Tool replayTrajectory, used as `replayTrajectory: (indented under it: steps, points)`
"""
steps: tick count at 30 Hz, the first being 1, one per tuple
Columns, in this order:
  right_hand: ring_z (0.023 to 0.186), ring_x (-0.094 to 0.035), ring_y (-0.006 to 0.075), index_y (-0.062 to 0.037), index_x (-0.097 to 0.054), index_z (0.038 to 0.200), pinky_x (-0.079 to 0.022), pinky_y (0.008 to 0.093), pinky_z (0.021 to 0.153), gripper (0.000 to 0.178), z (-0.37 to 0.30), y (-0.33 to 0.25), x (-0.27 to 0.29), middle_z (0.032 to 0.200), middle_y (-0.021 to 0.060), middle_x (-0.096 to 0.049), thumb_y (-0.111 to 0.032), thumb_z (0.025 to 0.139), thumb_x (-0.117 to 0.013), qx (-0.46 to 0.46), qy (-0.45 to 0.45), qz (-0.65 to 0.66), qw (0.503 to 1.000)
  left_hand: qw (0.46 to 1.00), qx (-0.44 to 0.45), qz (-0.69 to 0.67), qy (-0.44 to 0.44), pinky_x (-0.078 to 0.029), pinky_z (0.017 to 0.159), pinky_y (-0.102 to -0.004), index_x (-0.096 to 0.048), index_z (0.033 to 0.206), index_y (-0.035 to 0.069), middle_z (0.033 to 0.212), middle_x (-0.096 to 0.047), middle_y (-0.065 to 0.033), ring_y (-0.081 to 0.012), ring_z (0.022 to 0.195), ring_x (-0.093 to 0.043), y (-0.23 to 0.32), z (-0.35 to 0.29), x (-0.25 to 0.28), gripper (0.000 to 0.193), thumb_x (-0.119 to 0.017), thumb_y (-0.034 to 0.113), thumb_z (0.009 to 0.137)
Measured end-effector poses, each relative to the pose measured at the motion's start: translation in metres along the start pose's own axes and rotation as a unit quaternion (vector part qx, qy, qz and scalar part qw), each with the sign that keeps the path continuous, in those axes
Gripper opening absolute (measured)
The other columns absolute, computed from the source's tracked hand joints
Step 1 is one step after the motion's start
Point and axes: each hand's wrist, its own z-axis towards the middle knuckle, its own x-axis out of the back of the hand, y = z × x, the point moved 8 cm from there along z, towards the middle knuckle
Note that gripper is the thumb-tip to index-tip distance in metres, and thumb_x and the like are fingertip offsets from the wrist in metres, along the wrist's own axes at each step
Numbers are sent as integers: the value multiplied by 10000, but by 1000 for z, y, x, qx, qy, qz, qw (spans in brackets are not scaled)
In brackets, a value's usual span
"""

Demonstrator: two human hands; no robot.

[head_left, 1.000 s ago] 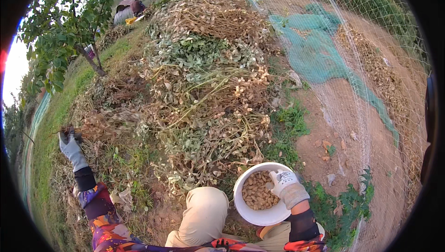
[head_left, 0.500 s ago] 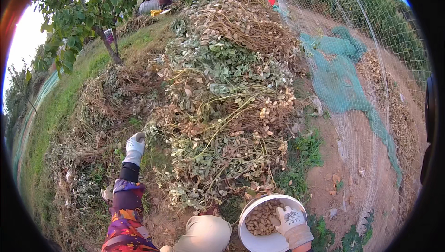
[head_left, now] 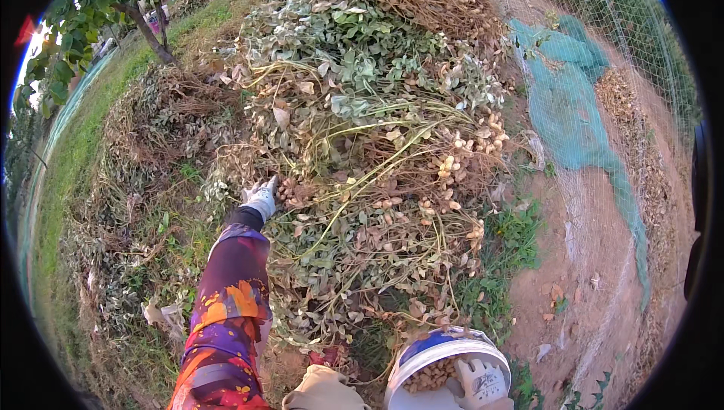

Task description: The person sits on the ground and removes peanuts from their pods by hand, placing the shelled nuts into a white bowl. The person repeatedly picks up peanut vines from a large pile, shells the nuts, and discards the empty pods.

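My left hand (head_left: 260,197), in a white and grey work glove, reaches out to the left edge of a heap of pulled peanut plants (head_left: 362,221). Its fingers are apart beside a cluster of peanuts (head_left: 296,193) on the roots; none is seen in its grasp. At the lower right stands a white bucket (head_left: 401,368), tilted, with loose peanuts (head_left: 431,377) inside. My gloved right hand (head_left: 483,381) is at the bucket's right side, over the inner wall, its fingers loosely extended and partly hidden. It holds no peanut that I can make out.
Dry plant piles (head_left: 162,119) lie along the left beside a grass strip and a tree (head_left: 151,29). On the right, bare soil carries a pale net fence and bunched green netting (head_left: 566,116). My bent knee (head_left: 326,389) shows at the bottom.
My left hand has moved right and slightly up to the peanut roots, its fingers spreading. The view has dipped, and the bucket with my right hand sits lower in it, more tilted.
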Motion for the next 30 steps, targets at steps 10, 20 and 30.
replayTrajectory:
  steps: [10,20,30]
  points:
    - [922,-552,341,-93,-551,1149,-432,466,817,394,-5,-10,12,981,167,-580,-252,789,-572,-4,15,7,1000,993,111,-3,-47,-381,910,-374,-597,1130,182,1134,-600,-111,-273,1081,-541,-63,-91,-31,509,-564,491,727]
    - [1011,-529,288,-120,-515,1134,-423,447,862,452,-43,-29,45,1076,124,-551,-356,762,-620,16,37,-10,999,774,-201,-563,208,-482,698,-269,-545,1147,28,930,-617,-23,-116,774,-576,-19,-202,173,470,-654,11,689]
    - [754,-606,173,-12,-543,1110,-485,291,638,385,-104,9,120,972,95,-595,-167,784,-676,25,370,470,801,776,-393,-493,23,-457,770,-231,-528,1146,-20,1049,-620,-43,-78,906,-554,259,-316,236,402,-593,-23,749]
